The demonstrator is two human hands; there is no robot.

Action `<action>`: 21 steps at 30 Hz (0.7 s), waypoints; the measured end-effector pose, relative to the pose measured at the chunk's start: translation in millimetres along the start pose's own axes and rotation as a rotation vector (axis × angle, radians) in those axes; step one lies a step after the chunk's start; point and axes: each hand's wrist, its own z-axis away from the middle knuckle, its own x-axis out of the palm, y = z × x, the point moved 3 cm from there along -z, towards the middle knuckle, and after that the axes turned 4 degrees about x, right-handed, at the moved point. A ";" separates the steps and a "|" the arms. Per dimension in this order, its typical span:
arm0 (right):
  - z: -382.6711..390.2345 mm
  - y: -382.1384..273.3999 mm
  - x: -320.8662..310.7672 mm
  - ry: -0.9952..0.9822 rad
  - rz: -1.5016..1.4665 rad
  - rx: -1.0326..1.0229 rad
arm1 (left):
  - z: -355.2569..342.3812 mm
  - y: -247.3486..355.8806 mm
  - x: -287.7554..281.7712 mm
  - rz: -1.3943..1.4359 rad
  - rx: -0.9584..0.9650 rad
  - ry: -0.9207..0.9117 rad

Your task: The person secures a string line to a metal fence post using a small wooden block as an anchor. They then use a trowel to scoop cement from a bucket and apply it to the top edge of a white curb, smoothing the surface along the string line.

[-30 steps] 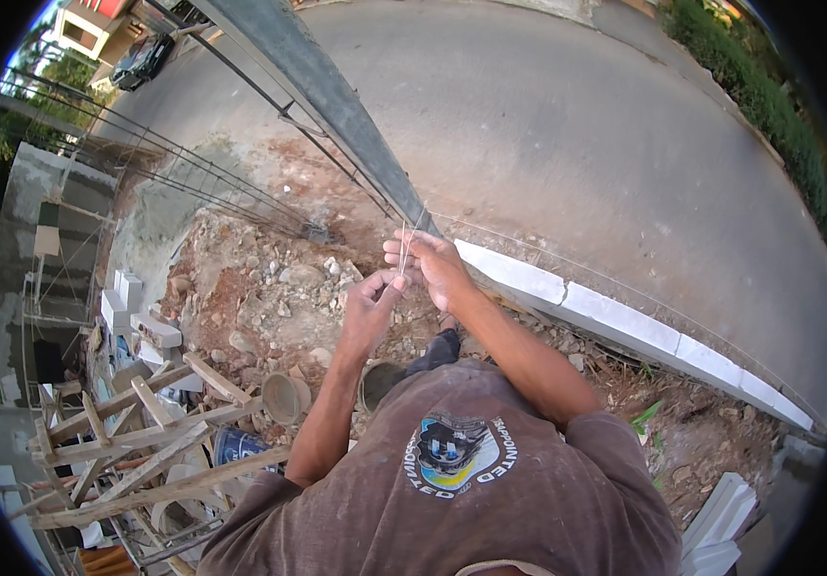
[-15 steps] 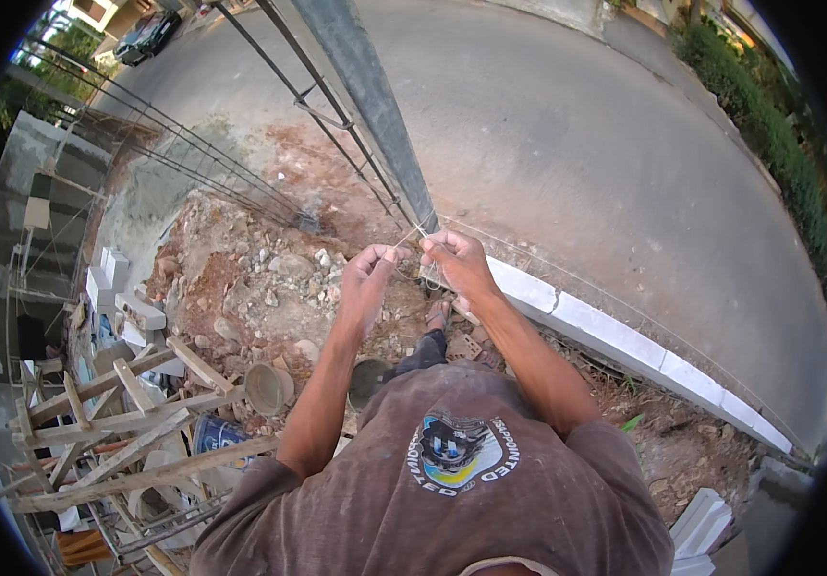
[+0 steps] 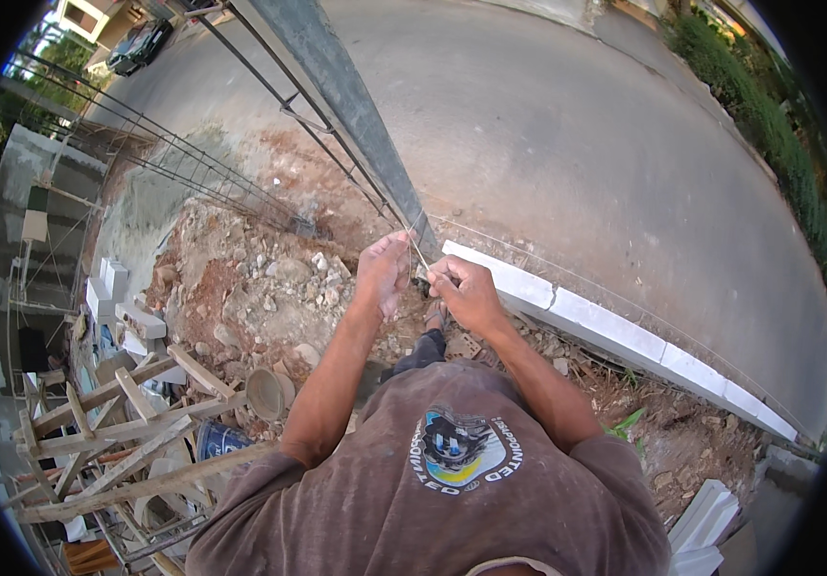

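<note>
I'm looking down at both bare hands, close together at the foot of a tall grey, smooth-faced post [image 3: 351,106]. The thing in play, a thin pale string [image 3: 420,254], is right here, slanting across the small gap between them. My left hand [image 3: 381,274] is up against its upper end, fingertips drawn in and pinching it, as far as I can make out. My right hand [image 3: 468,291] sits a little lower, thumb and forefinger pressed together on the string, the other fingers curled under. That makes sense to me: something so fine calls for fingertips, and a grip at either end would keep the short stretch straight.

Just left of the post, dark steel reinforcing bars [image 3: 311,119] run alongside it, tied by cross-loops. Off to the right, a long row of white rectangular blocks [image 3: 567,307] lies end to end by the grey road [image 3: 567,125]. A second, longer pale line [image 3: 548,250] follows that row, probably set there as a straight guide for its edge.
</note>
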 end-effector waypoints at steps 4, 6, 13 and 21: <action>3.5 -11.0 -0.5 -0.009 0.192 -0.146 | -9.0 0.3 -2.9 0.036 0.011 0.014; 1.0 -3.3 -0.8 -0.009 0.285 -0.204 | -14.2 -1.2 -4.2 0.070 -0.013 -0.009; -8.4 2.4 4.9 -0.115 0.268 -0.105 | -20.1 3.4 -9.0 0.192 -0.150 -0.168; -11.2 1.9 -7.1 -0.164 0.099 -0.074 | -18.8 7.5 -15.6 -0.022 -0.051 -0.195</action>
